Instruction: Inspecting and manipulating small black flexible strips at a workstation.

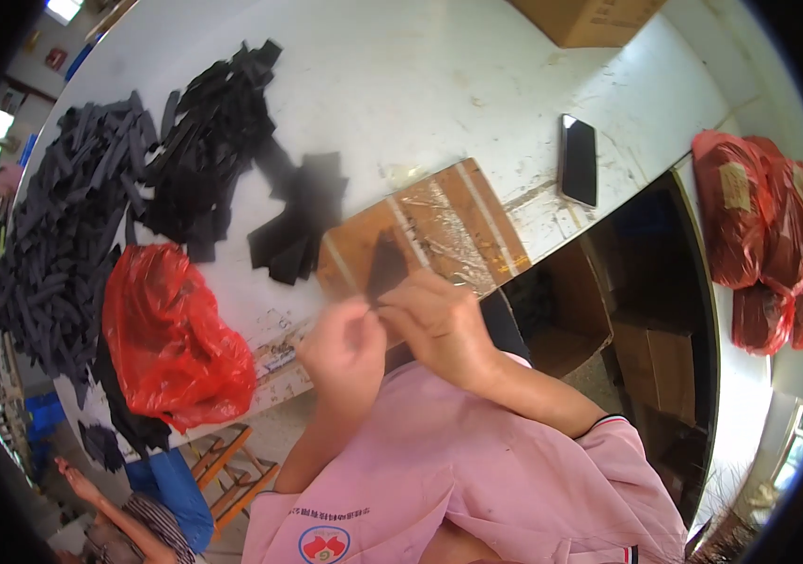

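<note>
Both hands meet over the near edge of a brown, tape-covered board on the table. A dark strip of fabric-like material sticks up beyond my right hand, whose fingers are pinched on its near end. My left hand is closed, its fingertips close to the right ones. It is blurred, and what it holds is hidden. Beyond the board's left edge lies a loose bunch of black strips, joining a larger black heap.
A big heap of dark grey strips covers the table's left side. A crumpled red plastic bag lies near left. A phone and a cardboard box are to the right. Red bags sit far right. Another person is at lower left.
</note>
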Demonstrator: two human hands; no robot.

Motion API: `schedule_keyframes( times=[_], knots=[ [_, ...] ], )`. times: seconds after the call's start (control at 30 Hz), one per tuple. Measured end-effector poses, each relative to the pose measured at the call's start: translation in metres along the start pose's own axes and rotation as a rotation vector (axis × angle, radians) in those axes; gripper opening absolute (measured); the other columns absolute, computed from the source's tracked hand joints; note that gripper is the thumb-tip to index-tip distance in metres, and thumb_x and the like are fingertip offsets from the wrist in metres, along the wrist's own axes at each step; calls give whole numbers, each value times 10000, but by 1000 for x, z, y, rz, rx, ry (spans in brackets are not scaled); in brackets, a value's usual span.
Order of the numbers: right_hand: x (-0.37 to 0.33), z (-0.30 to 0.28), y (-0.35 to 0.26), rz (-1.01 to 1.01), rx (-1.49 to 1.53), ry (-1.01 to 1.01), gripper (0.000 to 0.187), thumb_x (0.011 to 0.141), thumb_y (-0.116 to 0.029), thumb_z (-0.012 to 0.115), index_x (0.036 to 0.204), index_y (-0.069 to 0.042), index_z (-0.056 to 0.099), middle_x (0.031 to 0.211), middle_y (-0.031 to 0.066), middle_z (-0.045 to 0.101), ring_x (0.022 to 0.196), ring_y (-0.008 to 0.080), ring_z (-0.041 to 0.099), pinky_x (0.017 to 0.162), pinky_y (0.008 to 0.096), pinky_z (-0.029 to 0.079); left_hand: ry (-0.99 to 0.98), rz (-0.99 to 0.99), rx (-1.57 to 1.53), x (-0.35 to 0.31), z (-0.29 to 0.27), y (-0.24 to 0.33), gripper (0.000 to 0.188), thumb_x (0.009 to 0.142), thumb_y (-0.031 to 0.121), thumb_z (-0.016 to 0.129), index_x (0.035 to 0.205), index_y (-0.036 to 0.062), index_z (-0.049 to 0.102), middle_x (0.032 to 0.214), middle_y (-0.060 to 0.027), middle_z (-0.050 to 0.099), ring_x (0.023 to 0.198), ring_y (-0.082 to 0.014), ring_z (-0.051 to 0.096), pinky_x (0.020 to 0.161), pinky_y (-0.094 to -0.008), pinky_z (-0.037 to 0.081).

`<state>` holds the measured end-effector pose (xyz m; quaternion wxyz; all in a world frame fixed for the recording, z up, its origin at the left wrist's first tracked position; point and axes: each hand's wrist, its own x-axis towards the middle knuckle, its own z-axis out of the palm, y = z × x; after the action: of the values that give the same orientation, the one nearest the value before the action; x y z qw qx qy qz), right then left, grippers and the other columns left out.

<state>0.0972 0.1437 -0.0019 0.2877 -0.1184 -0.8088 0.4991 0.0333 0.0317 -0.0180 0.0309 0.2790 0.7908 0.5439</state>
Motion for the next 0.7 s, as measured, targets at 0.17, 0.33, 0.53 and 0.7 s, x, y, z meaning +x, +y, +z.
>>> schedule_keyframes(
  times=[0.17, 0.33, 0.53, 0.7],
  knots=[
    [-9, 13, 25, 109, -201, 135, 143, 630, -28, 579, 773, -15, 582, 736, 125, 561, 672, 297, 552, 573, 352, 453, 40, -477, -678, 8, 13, 0, 150, 730, -102, 518, 791, 30, 483, 708, -99, 581, 420, -52, 414, 378, -172, 301],
    [-7, -8, 39, 573, 626, -97, 67, 706, -46, 599, 753, 1, 592, 683, 33, 565, 621, 134, 522, 546, 253, 416, -288, -670, -1123, 19, 6, 16, 173, 692, -111, 464, 830, -6, 466, 634, -34, 472, 391, -31, 316, 369, -158, 250],
    [-20, 10, 43, 880, 1235, -143, 117, 796, -155, 604, 773, -42, 591, 659, -6, 520, 503, 57, 424, 427, 168, 322, 48, -266, -383, 8, 32, -15, 199, 690, -103, 444, 866, -18, 480, 728, -45, 517, 447, -21, 353, 404, -152, 283],
    [-15, 7, 54, 696, 1112, -136, 153, 832, -176, 561, 740, -54, 566, 668, -20, 510, 576, 59, 445, 474, 186, 349, -172, -357, -833, 14, 13, -13, 252, 698, -115, 447, 927, -11, 452, 721, -77, 547, 450, -37, 393, 379, -159, 294]
  ],
)
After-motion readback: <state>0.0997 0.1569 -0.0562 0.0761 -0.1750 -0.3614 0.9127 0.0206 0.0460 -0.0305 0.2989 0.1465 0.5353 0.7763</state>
